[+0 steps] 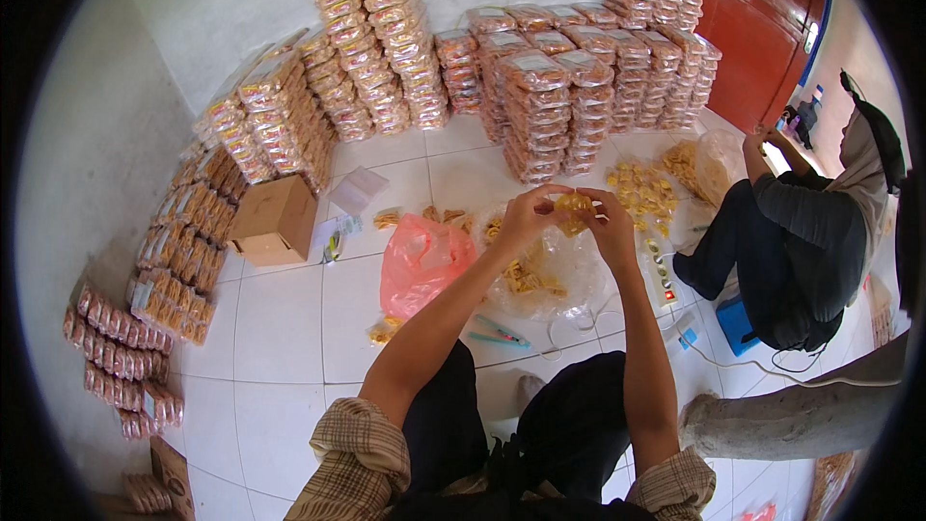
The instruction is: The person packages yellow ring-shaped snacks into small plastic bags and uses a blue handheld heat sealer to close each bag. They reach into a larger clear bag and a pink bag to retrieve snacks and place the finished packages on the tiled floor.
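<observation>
Between both hands I hold a small clear plastic packet of yellow snacks (574, 211), raised above the tiled floor. My left hand (532, 215) pinches its left side, and my right hand (610, 221) grips the right. Below them lies a large clear plastic bag (579, 271), spread open with loose yellow-brown snack pieces (532, 276) in it. A pink plastic carrier bag (427, 264) rests to the left of it. Many small filled packets (644, 192) lie in a pile beyond my right hand.
A power strip (660, 271) with a lit red switch and a trailing white cable lies at right. Near my knees is a turquoise hand tool (500, 333). Another person (803, 231) sits at right. A cardboard box (275, 221) and tall stacks of packaged snacks (535, 108) line the walls.
</observation>
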{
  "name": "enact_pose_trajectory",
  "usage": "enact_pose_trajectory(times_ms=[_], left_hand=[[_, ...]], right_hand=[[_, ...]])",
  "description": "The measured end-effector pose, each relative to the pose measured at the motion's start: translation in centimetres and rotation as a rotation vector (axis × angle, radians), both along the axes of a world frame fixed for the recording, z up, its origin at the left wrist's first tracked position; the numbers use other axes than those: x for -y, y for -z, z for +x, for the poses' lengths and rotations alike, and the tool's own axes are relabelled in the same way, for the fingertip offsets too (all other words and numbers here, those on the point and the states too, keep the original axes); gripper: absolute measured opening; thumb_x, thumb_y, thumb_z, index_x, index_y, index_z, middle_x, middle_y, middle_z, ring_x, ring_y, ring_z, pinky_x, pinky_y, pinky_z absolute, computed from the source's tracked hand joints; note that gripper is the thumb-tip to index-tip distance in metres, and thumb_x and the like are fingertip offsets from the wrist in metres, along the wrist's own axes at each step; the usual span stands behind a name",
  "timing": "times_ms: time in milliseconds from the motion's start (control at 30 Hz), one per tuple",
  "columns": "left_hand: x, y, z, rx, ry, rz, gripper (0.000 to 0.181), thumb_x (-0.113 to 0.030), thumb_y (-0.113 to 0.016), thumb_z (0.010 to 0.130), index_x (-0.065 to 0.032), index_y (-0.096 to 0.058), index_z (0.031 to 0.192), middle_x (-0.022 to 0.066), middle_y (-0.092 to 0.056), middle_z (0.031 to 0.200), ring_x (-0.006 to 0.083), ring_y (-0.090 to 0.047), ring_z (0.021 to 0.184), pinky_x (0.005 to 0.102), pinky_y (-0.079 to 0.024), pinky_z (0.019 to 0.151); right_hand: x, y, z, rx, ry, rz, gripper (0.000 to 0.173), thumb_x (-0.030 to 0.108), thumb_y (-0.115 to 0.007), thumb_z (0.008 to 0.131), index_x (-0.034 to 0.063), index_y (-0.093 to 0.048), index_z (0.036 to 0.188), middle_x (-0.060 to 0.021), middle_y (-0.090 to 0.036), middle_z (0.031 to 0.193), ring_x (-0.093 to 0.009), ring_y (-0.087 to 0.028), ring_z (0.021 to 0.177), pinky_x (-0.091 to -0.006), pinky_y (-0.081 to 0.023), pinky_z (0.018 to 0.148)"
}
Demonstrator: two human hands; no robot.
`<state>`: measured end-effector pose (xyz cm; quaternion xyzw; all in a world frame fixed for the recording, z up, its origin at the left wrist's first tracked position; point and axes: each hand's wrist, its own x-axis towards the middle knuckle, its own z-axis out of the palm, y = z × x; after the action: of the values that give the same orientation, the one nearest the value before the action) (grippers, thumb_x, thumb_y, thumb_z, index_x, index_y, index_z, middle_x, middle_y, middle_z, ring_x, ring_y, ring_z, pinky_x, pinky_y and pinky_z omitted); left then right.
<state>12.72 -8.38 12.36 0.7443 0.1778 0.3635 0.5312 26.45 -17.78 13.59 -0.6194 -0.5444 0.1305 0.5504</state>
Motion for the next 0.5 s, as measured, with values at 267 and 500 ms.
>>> enact_pose_trajectory(times_ms=[267,500], left_hand=[[-0.2,0.5,-0.4,0.063,0.040,-0.052,0.038,-0.008,-0.068,0.074,-0.0037,-0.053,0.108,0.0079,-0.064,0.087,0.0128,-0.061,0.077,0.0233,-0.048,0.067],[-0.8,2.0,-0.1,0.208,-0.043,-0.230,0.039,-0.016,-0.071,0.073,-0.0006,-0.050,0.101,0.0057,-0.061,0.078,0.0130,-0.061,0.075,0.0239,-0.050,0.064]], right_hand=[[0.0,0.5,-0.1,-0.028,-0.090,-0.028,0.030,0.005,-0.063,0.076,0.0068,-0.054,0.105,-0.0085,-0.061,0.093,-0.015,-0.061,0.075,-0.0268,-0.048,0.062],[-0.3,0.8,0.5,-0.094,-0.058,-0.018,0.036,0.003,-0.065,0.075,0.0067,-0.049,0.106,-0.0101,-0.062,0.087,-0.016,-0.061,0.079,-0.0264,-0.048,0.065]])
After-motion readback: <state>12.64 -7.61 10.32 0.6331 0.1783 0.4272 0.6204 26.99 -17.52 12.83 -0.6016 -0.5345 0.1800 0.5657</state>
